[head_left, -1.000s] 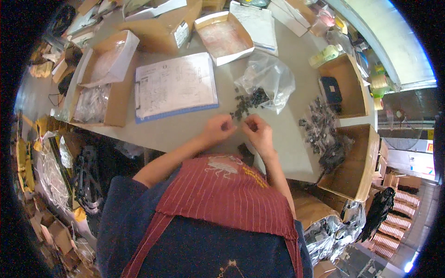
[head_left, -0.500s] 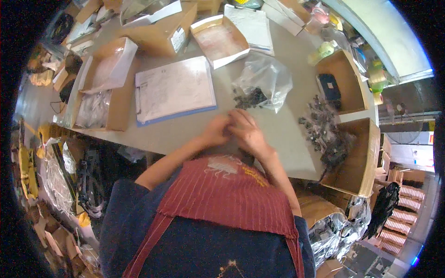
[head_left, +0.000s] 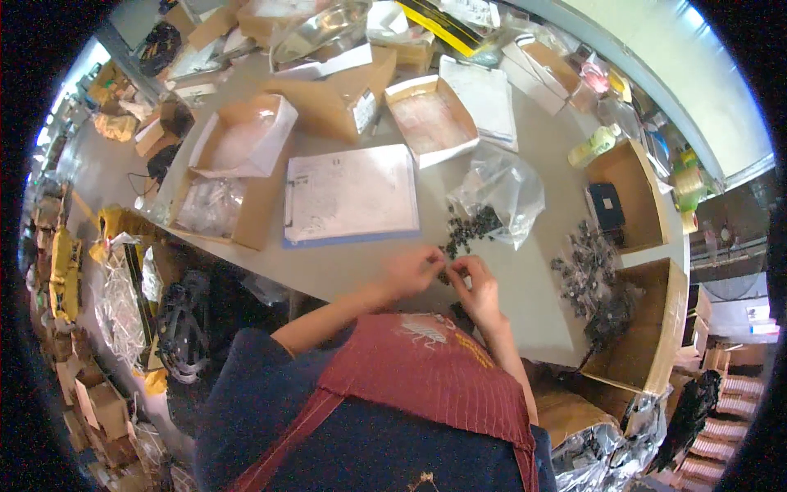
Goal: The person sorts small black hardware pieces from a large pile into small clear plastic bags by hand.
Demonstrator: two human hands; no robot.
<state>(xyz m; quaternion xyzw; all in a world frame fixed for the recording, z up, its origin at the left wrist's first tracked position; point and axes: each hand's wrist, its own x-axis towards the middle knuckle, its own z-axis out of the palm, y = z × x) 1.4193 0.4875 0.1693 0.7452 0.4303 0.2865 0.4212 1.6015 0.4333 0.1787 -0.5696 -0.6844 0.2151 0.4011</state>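
Observation:
Over the near part of the table (head_left: 525, 328), my left hand (head_left: 410, 272) and my right hand (head_left: 480, 291) face each other with their fingertips close together. Both pinch with thumb and fingers; whatever lies between the fingertips is too small to make out. Just beyond them is a loose pile of small black parts (head_left: 469, 230), some scattered toward my fingers. A clear plastic bag (head_left: 516, 201) lies crumpled against the pile. To the left of my hands, a blue clipboard with a printed sheet (head_left: 352, 193) rests flat.
On the right, dark small parts in clear wrapping (head_left: 584, 266) spill beside an open cardboard box (head_left: 648, 328). Another carton (head_left: 643, 176) holds a dark flat object. A shallow white box (head_left: 467, 141) and papers (head_left: 484, 94) lie at the back; opened cartons (head_left: 266, 193) stand left.
My hands, earlier overlapping, have drawn apart until only their fingertips are close. The whole view has shifted, so the table's things appear lower and farther right.

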